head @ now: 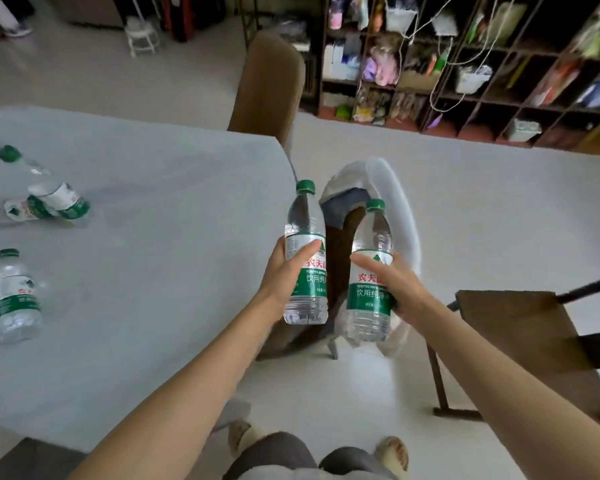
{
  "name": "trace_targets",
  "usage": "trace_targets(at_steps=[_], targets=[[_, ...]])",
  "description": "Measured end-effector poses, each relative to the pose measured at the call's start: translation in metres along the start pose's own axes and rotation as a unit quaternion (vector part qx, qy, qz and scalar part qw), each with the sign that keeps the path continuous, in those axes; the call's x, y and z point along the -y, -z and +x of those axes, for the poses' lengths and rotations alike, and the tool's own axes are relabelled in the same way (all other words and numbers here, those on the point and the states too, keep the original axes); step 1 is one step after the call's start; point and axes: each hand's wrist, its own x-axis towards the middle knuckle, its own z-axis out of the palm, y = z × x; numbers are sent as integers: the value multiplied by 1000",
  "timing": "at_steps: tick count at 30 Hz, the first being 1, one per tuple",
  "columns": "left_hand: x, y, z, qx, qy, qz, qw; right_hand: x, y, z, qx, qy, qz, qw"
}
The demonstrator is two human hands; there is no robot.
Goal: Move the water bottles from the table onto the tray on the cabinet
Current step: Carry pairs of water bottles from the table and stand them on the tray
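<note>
The grey table [146, 244] fills your left side, with a brown chair [267, 84] at its far edge and a cluttered shelf unit [465, 64] beyond. Several water bottles remain on it: one upright [14, 299] near the left edge, two lying together [49, 202] farther back. Your left hand [286, 275] wraps its fingers round one upright green-capped bottle [305, 254], held just past the table's right edge; your right hand [395, 282] grips a second bottle [371, 271] beside it, the two apart. The tray is not in sight.
</note>
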Motion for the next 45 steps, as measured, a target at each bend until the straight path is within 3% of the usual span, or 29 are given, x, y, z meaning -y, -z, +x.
trace_targets(at_steps=[8, 15, 23, 38, 45], targets=[[1, -245, 15, 122, 5, -45, 991, 26, 246, -48, -150, 54, 104, 982], [-7, -370, 40, 180, -17, 24, 983, 42, 351, -39, -227, 93, 135, 960], [-31, -404, 138, 157, -56, 51, 985, 95, 374, 61, -228, 115, 103, 961], [-148, -382, 388, 29, -76, 24, 996, 289, 332, 329, -162, 127, 35, 978], [-200, -438, 526, 29, -98, 72, 992, 367, 377, 469, -138, 142, 42, 979]])
